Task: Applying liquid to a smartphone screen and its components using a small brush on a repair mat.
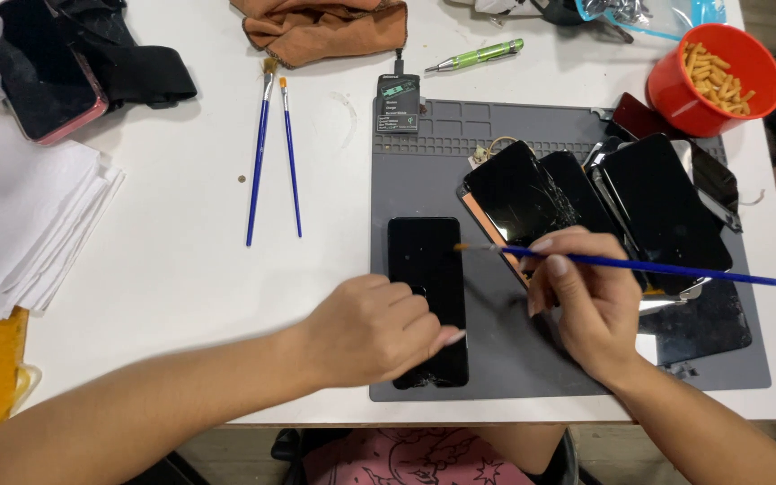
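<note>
A black phone [424, 256] lies flat on the grey work mat [496, 359]. My left hand [374, 328] rests curled on the phone's lower half, pressing it down. My right hand [586, 301] pinches a thin blue paintbrush [657, 268], with the bristle tip hovering at the phone's right edge. Right of the brush tip lies a pile of black cracked phone screens [586, 202].
Two more blue brushes [273, 153] lie on the white table left of the mat. A red cup of snack sticks [716, 76] stands at the back right. An orange cloth [330, 27], a green screwdriver [478, 56], a white paper stack [24, 216] and a pink-cased phone [42, 85] lie around.
</note>
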